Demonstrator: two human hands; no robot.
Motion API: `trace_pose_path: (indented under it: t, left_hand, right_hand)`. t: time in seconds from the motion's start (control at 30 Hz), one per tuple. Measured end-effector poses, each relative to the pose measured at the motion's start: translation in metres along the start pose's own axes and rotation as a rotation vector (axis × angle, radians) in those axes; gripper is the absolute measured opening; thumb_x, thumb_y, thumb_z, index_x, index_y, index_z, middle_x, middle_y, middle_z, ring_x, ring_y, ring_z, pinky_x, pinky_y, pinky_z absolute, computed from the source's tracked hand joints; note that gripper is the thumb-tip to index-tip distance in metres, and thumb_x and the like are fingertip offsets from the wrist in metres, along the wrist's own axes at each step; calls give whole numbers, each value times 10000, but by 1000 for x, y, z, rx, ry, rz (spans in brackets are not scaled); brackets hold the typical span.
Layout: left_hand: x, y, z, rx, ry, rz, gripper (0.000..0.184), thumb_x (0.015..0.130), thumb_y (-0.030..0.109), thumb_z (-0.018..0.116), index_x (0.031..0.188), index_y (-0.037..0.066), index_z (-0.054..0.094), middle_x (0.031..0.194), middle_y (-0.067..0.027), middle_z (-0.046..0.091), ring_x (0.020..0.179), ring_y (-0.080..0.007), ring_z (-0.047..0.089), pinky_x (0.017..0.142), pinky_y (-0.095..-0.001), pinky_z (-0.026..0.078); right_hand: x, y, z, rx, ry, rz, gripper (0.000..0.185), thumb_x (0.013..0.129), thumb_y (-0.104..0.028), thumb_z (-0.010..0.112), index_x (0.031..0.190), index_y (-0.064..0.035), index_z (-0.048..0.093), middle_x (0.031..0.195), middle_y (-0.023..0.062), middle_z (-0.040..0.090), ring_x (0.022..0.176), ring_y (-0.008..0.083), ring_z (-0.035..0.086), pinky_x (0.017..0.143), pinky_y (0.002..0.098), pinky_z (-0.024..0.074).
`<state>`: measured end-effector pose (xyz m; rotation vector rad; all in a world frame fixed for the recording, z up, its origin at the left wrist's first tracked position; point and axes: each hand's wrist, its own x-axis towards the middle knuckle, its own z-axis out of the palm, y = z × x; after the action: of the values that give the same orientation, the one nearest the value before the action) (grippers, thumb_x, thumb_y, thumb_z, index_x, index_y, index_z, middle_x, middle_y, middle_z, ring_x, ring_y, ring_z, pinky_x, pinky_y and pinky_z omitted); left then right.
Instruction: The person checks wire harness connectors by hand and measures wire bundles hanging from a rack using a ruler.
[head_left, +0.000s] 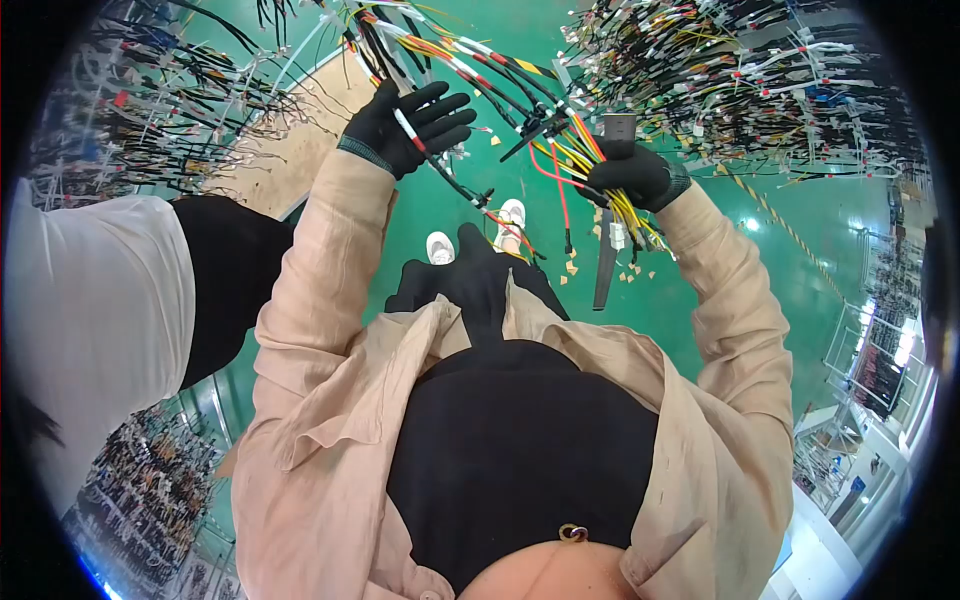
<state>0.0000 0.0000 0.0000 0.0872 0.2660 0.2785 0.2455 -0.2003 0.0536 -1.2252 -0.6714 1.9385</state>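
Note:
My left hand (412, 128), in a black glove, is held up with its fingers stretched apart. A cable with white, red and black sections (428, 152) runs past its palm; I cannot tell whether the two touch. Wrapped round a bundle of yellow, red and black wires (578, 150) is my right hand (638, 176), also gloved. Loose wire ends (640, 222) hang below its fingers. A grey rectangular piece (619, 128) shows just above that hand, and a long dark strip (605, 265) hangs beneath it. Black ties (535, 128) cross the harness between my hands.
Dense rows of hanging wires stand at the upper left (180, 100) and upper right (760, 80). Another person in a white top (110, 320) is close on my left. Small tan scraps (572, 268) lie on the green floor (700, 270). A wire rack stands at the right.

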Motion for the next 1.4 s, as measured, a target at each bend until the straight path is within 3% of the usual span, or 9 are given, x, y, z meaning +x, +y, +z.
trace_pose_path:
  t: [0.33, 0.5, 0.63, 0.87, 0.97, 1.07, 1.1, 1.27, 1.4]
  left_hand:
    - [40, -16, 29, 17, -3, 46, 673, 762, 387, 551, 1170, -93, 313, 1104, -279, 433, 1054, -434, 399, 882, -524, 336]
    - [34, -3, 2, 413, 91, -91, 239, 827, 228, 494, 964, 32, 507, 520, 45, 390, 441, -88, 394, 451, -242, 352]
    - [-8, 15, 35, 516, 324, -98, 165, 844, 170, 451, 917, 39, 519, 488, 84, 242, 406, -30, 253, 400, -184, 229]
    - [-32, 39, 23, 647, 212, -353, 158, 842, 192, 443, 873, 47, 496, 456, 81, 273, 344, -25, 268, 340, -181, 230]
    - [-54, 30, 38, 920, 328, -359, 174, 773, 191, 525, 826, 26, 525, 468, 32, 371, 347, -58, 335, 337, -190, 260]
    - [-71, 29, 50, 1128, 83, -523, 178, 738, 173, 562, 811, 10, 565, 589, -37, 534, 463, -87, 472, 409, -214, 359]
    - [-72, 24, 72, 1191, 4, -535, 175, 733, 158, 566, 814, 4, 573, 632, -46, 565, 495, -93, 496, 432, -217, 379]
    - [-103, 44, 54, 1383, 368, -481, 165, 731, 138, 574, 834, 12, 592, 701, -64, 589, 597, -105, 533, 523, -226, 422]
    - [-110, 81, -37, 2162, 809, 14, 250, 702, 232, 622, 859, 38, 599, 806, -126, 591, 734, -205, 570, 621, -330, 445]
  right_hand:
    - [10, 4, 49, -531, -9, -12, 342, 746, -174, 573, 1025, -4, 472, 770, 85, 563, 643, 143, 538, 587, 271, 434]
    - [46, 42, 93, -1226, 24, -80, 470, 726, -282, 601, 1102, -73, 412, 827, 178, 564, 724, 279, 574, 653, 346, 446]
    - [46, 55, 42, -967, 113, -387, 322, 764, -366, 533, 937, -94, 531, 836, 144, 580, 775, 298, 569, 688, 351, 443]
    - [119, 60, -65, -660, 237, -211, 335, 851, -308, 430, 834, -31, 617, 876, 68, 615, 849, 166, 569, 813, 286, 399]
    - [159, 24, -61, -418, 245, 30, 357, 814, -394, 465, 903, -88, 625, 789, 25, 594, 551, 128, 489, 502, 269, 408]
    - [217, 19, -44, -630, 7, -348, 377, 781, -435, 484, 987, -141, 599, 738, 14, 558, 491, 114, 407, 429, 259, 359]
    - [226, 1, -15, -589, 4, -116, 377, 764, -433, 502, 996, -150, 594, 734, 14, 552, 524, 117, 429, 453, 263, 371]
    - [226, 50, 8, -1310, 41, -16, 355, 722, -414, 550, 970, -165, 603, 760, 29, 571, 585, 119, 481, 486, 267, 385]
    - [270, 117, -29, -469, -216, 249, 256, 765, -340, 521, 909, -148, 609, 773, 45, 614, 516, 98, 498, 488, 254, 395]
